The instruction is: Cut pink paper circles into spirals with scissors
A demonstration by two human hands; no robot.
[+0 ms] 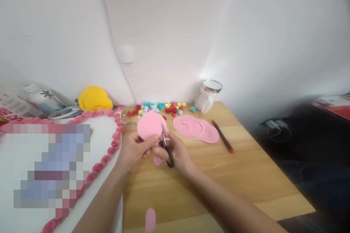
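Observation:
My left hand [136, 148] pinches a round sheet of pink paper [150, 123] by its lower edge, above the wooden table. In my right hand [177, 151] is a pair of scissors [169, 154] with black handles; the blades point away from me and lie at the paper's right edge. Whether the blades are apart is too small to tell. Below the hands a pink paper scrap [158, 160] shows partly. Another oval pink scrap [150, 220] lies nearer the front. Right of the hands rests an overlapping row of pink paper spirals [195, 128].
A black pen with red ends [223, 137] lies right of the spirals. Small coloured paper roses [172, 108] and a white mug [207, 96] stand along the wall. At left is a white board [102, 131] edged with pink roses; yellow paper circles [94, 98] and a bottle [45, 98] sit behind it.

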